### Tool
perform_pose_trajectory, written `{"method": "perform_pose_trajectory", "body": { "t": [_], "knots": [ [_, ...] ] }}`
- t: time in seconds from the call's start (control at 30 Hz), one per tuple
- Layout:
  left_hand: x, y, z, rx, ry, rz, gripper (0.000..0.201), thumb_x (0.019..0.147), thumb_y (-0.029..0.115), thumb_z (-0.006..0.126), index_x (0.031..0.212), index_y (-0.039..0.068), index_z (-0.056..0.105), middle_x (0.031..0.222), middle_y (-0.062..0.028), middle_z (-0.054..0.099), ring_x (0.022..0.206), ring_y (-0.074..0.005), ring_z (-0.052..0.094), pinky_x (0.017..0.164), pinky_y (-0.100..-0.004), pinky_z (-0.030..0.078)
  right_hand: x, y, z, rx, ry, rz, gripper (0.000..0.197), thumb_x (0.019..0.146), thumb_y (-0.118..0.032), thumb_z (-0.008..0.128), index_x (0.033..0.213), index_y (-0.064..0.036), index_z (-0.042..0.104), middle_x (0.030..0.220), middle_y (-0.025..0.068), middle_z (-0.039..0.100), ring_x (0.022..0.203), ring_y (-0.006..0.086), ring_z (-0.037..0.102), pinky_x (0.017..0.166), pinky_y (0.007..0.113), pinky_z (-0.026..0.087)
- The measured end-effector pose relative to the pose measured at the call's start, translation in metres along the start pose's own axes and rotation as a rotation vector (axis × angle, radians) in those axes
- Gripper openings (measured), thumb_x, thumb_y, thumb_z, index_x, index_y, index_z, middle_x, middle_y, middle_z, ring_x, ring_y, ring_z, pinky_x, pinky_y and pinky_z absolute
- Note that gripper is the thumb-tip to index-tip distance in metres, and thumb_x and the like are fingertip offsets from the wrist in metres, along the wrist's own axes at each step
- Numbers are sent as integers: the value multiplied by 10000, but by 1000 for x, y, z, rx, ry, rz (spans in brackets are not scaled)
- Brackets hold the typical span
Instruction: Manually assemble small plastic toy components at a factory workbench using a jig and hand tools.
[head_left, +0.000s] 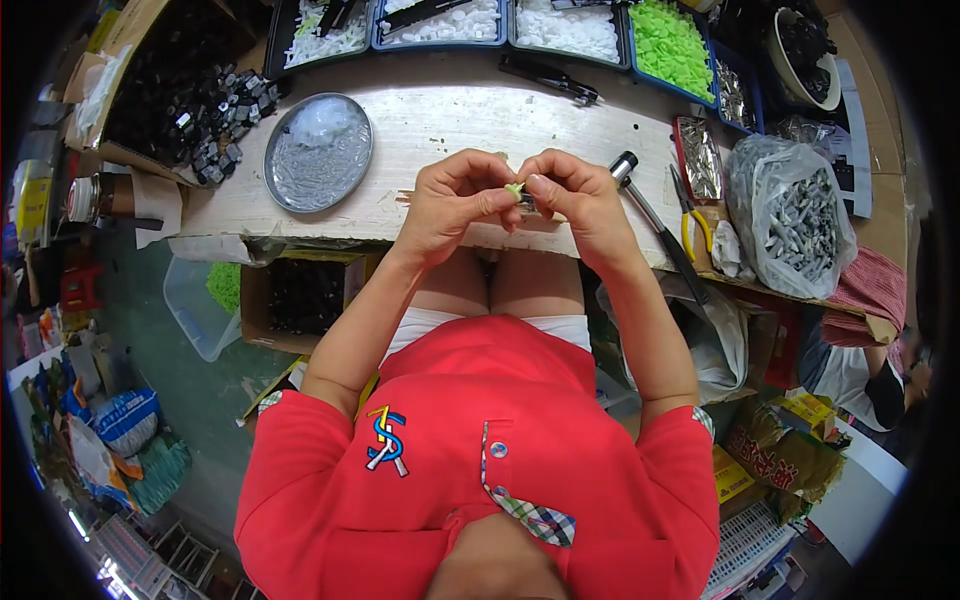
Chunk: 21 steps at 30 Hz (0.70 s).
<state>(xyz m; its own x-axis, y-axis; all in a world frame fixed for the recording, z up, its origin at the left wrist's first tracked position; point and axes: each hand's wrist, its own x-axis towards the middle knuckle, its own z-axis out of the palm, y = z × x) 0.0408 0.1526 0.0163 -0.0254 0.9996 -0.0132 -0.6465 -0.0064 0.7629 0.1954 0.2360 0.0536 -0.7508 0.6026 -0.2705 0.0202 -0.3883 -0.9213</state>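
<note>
Over the front edge of the white worktable (pixel 420 110), my two hands meet with fingertips almost touching. Thumb and forefinger of my left hand (pixel 452 203) pinch a small pale-green plastic piece (pixel 515 189). My right hand (pixel 588 200) is closed in a pinch right against it; a small dark part shows between the fingers, too covered to name. A hammer (pixel 650 215) with a black grip lies just right of my right hand, its head toward the far side. Left of my hands sits a round grey metal dish (pixel 318 183) holding a clear, glossy substance.
Trays of white pieces (pixel 567 33) and bright green pieces (pixel 670 48) line the back. A black tool (pixel 550 80) lies before them. At right are yellow-handled pliers (pixel 693 222) and a plastic bag of grey parts (pixel 800 225). A box of black parts (pixel 210 125) stands left.
</note>
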Motion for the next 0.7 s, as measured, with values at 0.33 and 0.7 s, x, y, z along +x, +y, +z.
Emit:
{"method": "perform_pose_trajectory", "body": {
  "t": [0.33, 0.7],
  "knots": [
    [-6, -4, -6, 914, -17, 567, 304, 712, -85, 630, 992, 22, 581, 776, -86, 602, 710, -171, 593, 630, -251, 474, -3, 18, 2, -259, 146, -226, 110, 832, -44, 567, 910, 0, 631, 770, 5, 583, 674, 80, 537, 607, 207, 429],
    [-5, -2, -12, 1116, 73, 696, 239, 687, -14, 664, 912, 45, 608, 808, -66, 602, 750, -200, 557, 672, -298, 421, 0, 29, 6, -1041, 250, -804, 129, 691, -22, 651, 812, -50, 617, 760, 68, 585, 677, 220, 569, 581, 304, 425]
  ]
}}
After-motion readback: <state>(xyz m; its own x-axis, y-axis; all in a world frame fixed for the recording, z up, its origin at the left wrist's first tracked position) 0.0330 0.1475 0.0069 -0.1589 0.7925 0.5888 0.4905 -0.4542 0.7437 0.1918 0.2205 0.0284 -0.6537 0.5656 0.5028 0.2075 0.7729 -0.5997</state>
